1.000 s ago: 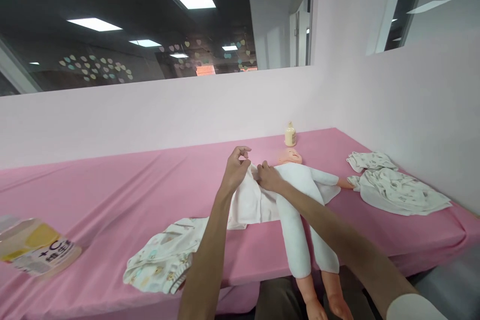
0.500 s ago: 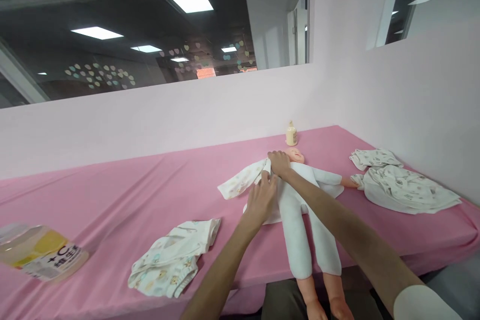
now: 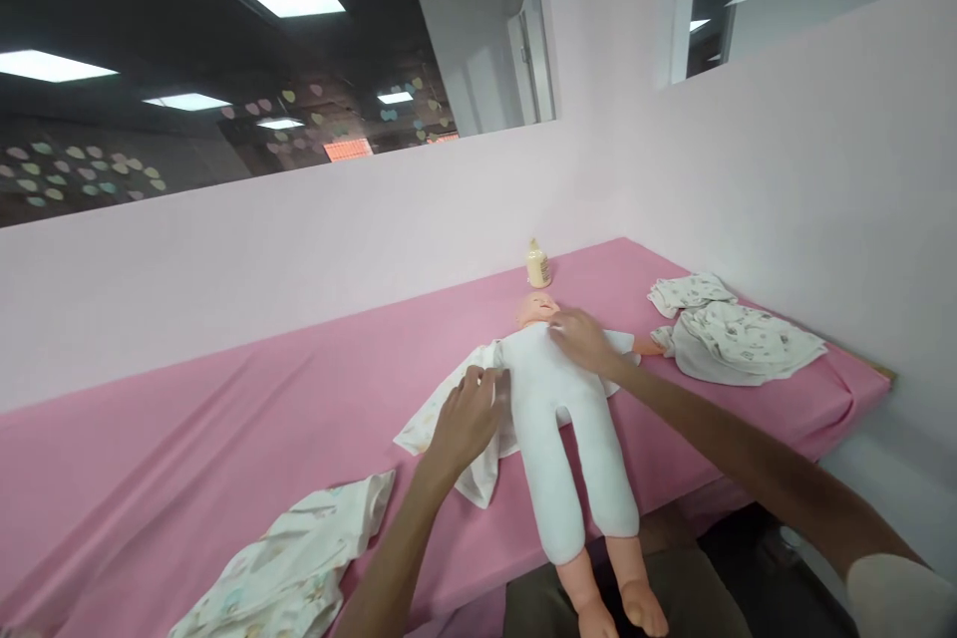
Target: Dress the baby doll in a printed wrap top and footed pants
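Observation:
A doll with a white cloth body lies on its back, its head toward the wall and its feet over the near edge. A white printed baby shirt is at its left side in the picture, with one sleeve spread outward and part of it apparently under the doll. My left hand is closed on the shirt's edge beside the doll's torso. Over the doll's upper chest, just below the head, my right hand rests with its fingers loosely bent and apart, holding nothing visible.
Folded printed baby clothing lies at the near left on the pink sheet. More printed clothes are piled at the right, by the doll's outstretched hand. A pump bottle stands behind the head, near the wall.
My right hand has moved from the doll's shoulder across to its chest, leaving the shirt. My left hand has drawn the shirt down and outward. The view has turned right; the large bottle left view.

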`<action>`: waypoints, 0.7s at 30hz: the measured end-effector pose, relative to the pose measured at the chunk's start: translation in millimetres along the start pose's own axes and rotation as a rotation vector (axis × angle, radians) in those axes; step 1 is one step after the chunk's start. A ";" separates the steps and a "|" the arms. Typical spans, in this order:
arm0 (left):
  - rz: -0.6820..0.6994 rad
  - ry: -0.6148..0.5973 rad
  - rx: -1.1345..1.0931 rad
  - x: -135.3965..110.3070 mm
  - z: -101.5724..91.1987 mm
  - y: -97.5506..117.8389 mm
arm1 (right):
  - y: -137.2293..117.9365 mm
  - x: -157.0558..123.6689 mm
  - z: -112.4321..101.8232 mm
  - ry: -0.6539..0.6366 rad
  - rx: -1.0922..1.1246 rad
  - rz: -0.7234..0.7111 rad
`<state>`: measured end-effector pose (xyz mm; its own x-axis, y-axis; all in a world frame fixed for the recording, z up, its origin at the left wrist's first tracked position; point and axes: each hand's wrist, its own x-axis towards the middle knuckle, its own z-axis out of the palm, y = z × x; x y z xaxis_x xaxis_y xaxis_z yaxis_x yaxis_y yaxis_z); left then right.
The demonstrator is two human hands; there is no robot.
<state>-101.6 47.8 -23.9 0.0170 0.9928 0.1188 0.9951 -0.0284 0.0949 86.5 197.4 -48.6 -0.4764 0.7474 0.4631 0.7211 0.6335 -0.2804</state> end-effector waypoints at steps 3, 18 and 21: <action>0.138 0.082 -0.056 35.3 0.5 20.4 | 64.5 -36.2 -22.6 -0.026 -0.034 0.399; 0.436 -0.256 0.110 179.6 26.3 110.1 | 143.2 -65.0 -52.0 0.080 0.572 0.401; 0.433 -0.154 -0.113 172.5 7.8 90.3 | 151.3 -59.4 -47.9 0.171 0.855 0.625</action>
<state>-8.0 217.4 -2.5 0.4511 0.8921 0.0240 0.8763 -0.4479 0.1774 248.0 239.3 -78.3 -0.0201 0.9918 0.1261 0.1893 0.1276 -0.9736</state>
